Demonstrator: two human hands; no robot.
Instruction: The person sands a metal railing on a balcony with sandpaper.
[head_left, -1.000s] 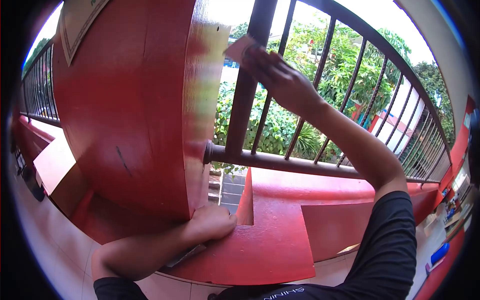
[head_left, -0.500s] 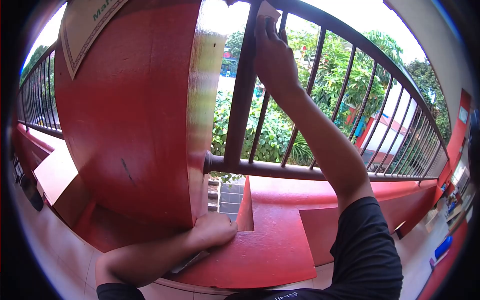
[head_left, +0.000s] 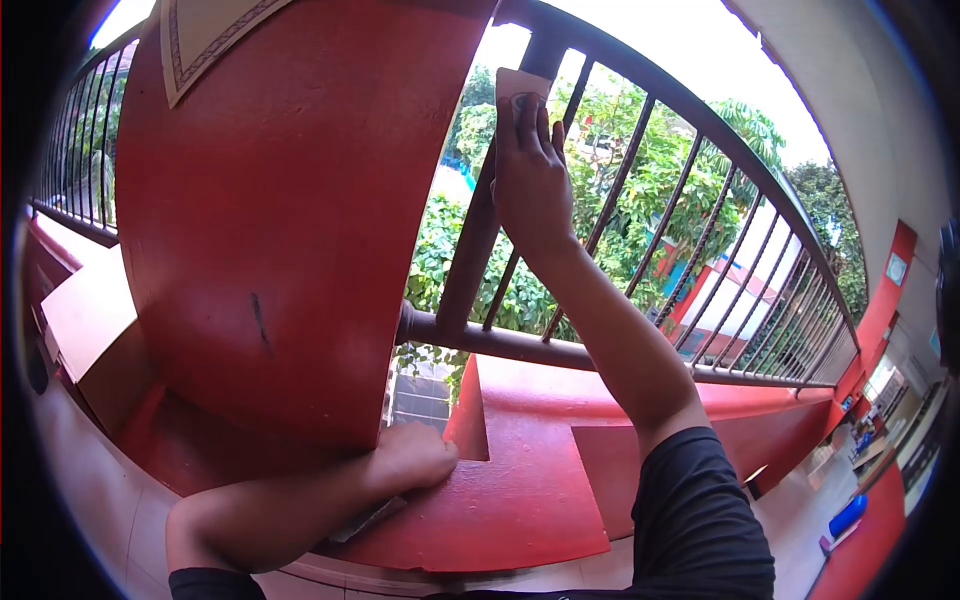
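My right hand presses a small sheet of sandpaper, pale back outward with a dark round print, flat against the thick brown metal post of the railing. Its fingers lie over the sheet, pointing up. Low on the left, my left hand rests with curled fingers on the red ledge, by the foot of the red pillar. What those fingers hold, if anything, is hidden. A greyish flat piece shows partly beneath my left forearm.
Thin dark bars run rightward under a curved top rail. A paper sign hangs on the pillar. An open cardboard-like box stands at left. Further right, a blue object lies near the tiled floor.
My right hand and the sandpaper have slid down the post from near the top rail. The view has shifted slightly; my left hand stays on the ledge.
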